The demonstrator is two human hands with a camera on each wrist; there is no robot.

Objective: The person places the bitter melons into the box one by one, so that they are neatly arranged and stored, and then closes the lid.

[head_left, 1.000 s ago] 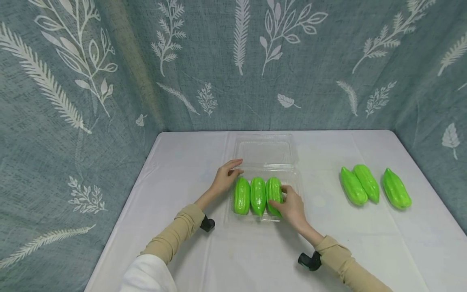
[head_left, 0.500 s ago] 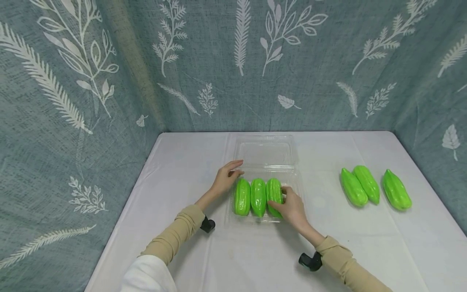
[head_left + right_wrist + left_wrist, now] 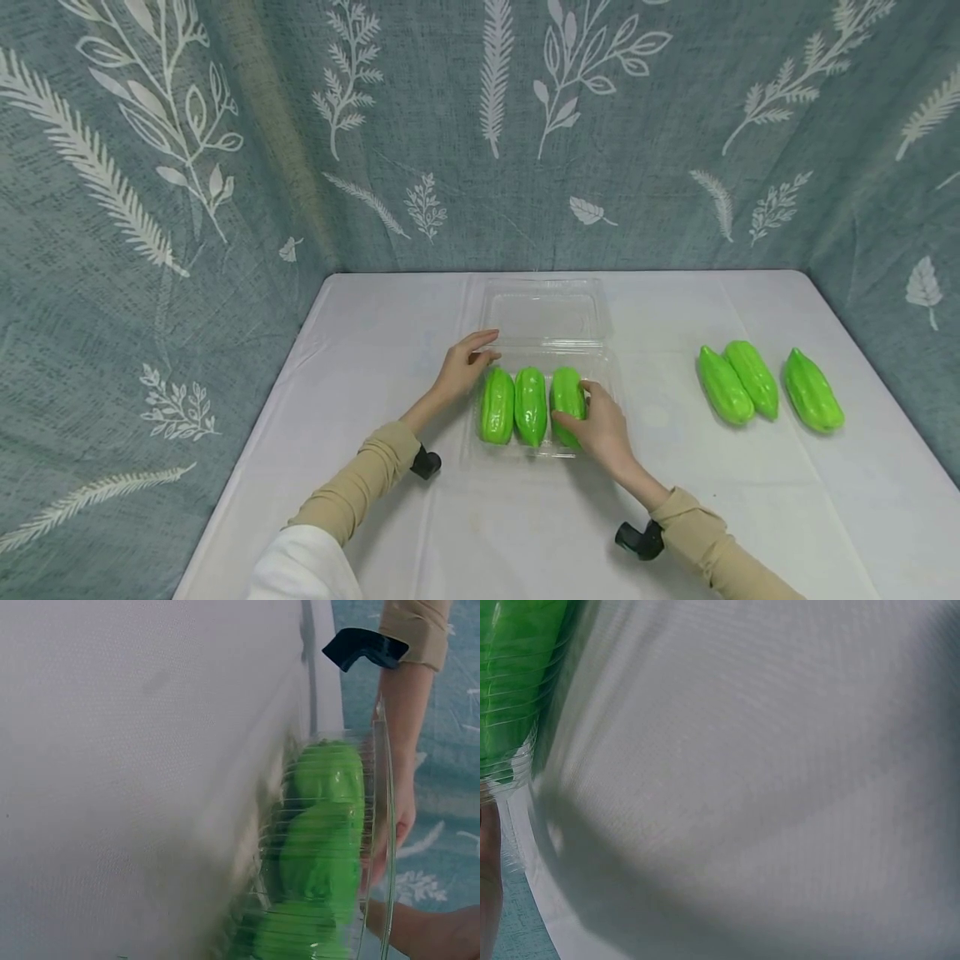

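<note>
Three shiny, ridged green gourds lie side by side in the base of a clear plastic clamshell box [image 3: 592,358]: a left gourd [image 3: 497,406], a middle gourd [image 3: 531,407] and a right gourd [image 3: 567,404]. My right hand [image 3: 600,425] grips the right gourd from its right side, thumb near and fingers on the far side. A narrow gap separates that gourd from the middle one. At the box's back left corner is my left hand [image 3: 459,367], fingers extended and holding nothing. Through the box wall, the right wrist view shows the green gourds [image 3: 319,855] in a row.
The box's lid [image 3: 543,310] lies folded back, away from me. On the right of the white-covered table [image 3: 360,333] are three more gourds, two touching [image 3: 726,385] and one apart [image 3: 813,392]. A patterned blue-green curtain [image 3: 450,100] stands behind.
The right gourd has shifted slightly right in my right hand, widening its gap from the middle gourd. My left hand stays in place.
</note>
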